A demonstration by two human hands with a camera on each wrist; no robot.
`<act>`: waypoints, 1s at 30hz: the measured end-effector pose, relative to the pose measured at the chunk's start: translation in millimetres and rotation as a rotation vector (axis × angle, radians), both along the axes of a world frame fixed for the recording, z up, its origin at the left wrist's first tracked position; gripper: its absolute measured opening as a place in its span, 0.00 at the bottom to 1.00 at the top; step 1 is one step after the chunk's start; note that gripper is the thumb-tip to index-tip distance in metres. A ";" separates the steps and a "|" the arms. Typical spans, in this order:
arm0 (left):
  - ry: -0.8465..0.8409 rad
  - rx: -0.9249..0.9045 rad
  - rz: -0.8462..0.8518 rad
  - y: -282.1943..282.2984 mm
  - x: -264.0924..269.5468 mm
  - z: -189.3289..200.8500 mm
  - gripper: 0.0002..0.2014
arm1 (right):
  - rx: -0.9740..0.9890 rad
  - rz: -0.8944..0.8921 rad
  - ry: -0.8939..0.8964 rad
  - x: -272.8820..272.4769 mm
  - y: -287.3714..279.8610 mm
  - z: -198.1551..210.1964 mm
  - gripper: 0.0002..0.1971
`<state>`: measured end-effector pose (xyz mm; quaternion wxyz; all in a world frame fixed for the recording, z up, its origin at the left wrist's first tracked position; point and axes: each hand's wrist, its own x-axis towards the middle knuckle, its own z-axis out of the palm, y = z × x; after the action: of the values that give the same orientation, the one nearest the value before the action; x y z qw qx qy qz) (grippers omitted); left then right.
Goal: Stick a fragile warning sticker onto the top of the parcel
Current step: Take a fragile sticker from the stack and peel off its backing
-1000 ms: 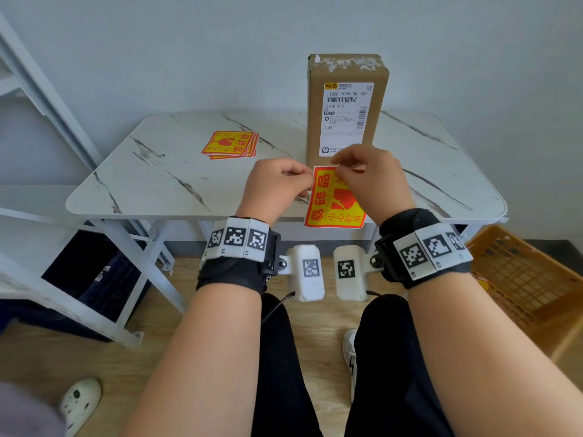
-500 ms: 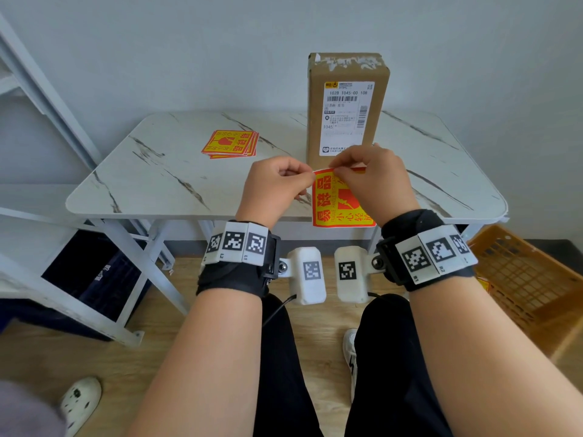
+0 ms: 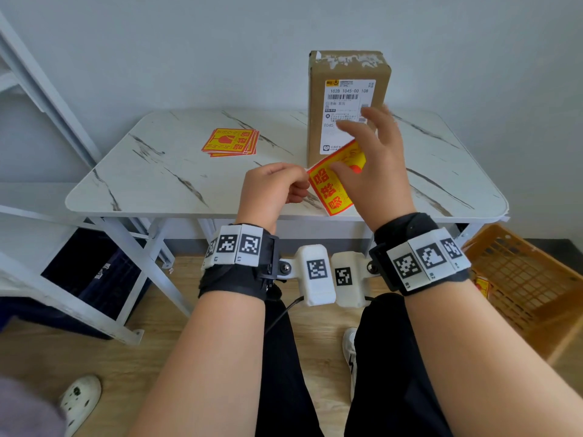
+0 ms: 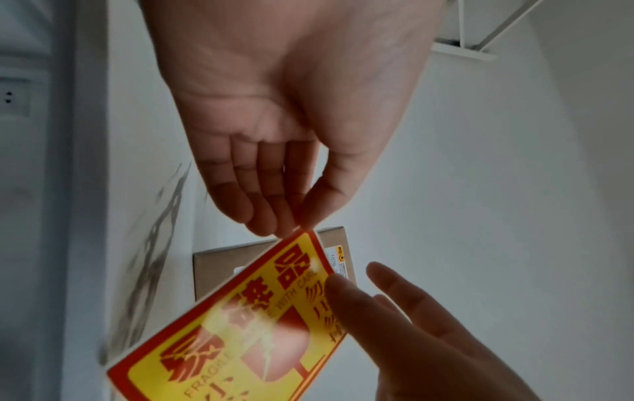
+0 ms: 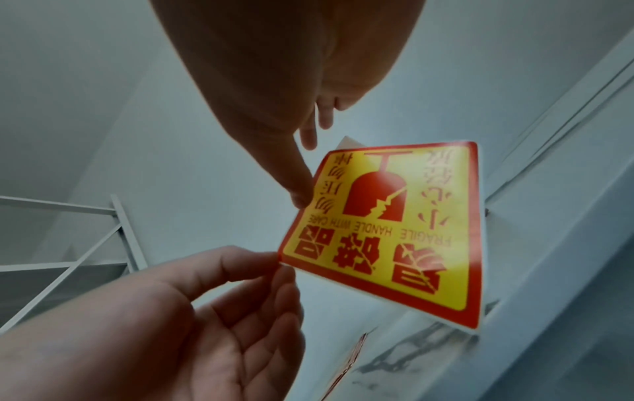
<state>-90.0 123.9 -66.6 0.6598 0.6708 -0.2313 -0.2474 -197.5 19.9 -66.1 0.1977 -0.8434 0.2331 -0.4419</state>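
A brown cardboard parcel [image 3: 347, 74] stands upright at the back of the marble-look table [image 3: 157, 181], a white shipping label on its front. In front of it, a yellow and red fragile sticker [image 3: 331, 190] hangs tilted in the air above the table's front edge. My left hand [image 3: 304, 181] pinches the sticker's left corner between thumb and forefinger; the left wrist view shows the pinch [image 4: 298, 229] closely. My right hand [image 3: 350, 143] is spread with straight fingers, and only its thumb touches the sticker's face [image 5: 377, 244]. The parcel's top face is partly visible, with torn tape.
A small stack of the same stickers [image 3: 232, 141] lies on the table left of the parcel. An orange plastic basket [image 3: 520, 279] sits on the floor at the right. A white metal rack [image 3: 47, 89] stands at the left, with a dark bin [image 3: 91, 272] under it.
My right hand let go of the sticker's top edge and spread open, rising toward the parcel. The sticker swung to a tilt, now held only by the left hand's pinch.
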 end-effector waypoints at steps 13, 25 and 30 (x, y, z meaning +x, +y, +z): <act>0.015 0.013 -0.010 -2.8 -4.4 -1.3 0.07 | 0.036 0.068 0.134 9.8 4.2 -9.4 0.05; -0.101 0.067 -0.011 -4.8 -4.8 0.2 0.04 | 0.067 0.095 0.131 4.6 3.0 -7.7 0.05; -0.115 0.077 -0.019 -4.8 -4.5 -1.8 0.04 | 0.054 0.087 0.122 4.5 2.3 -7.6 0.05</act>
<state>-94.6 119.1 -68.4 0.6169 0.7065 -0.2655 -0.2231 -193.0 22.1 -73.7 0.2248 -0.8725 0.2198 -0.3740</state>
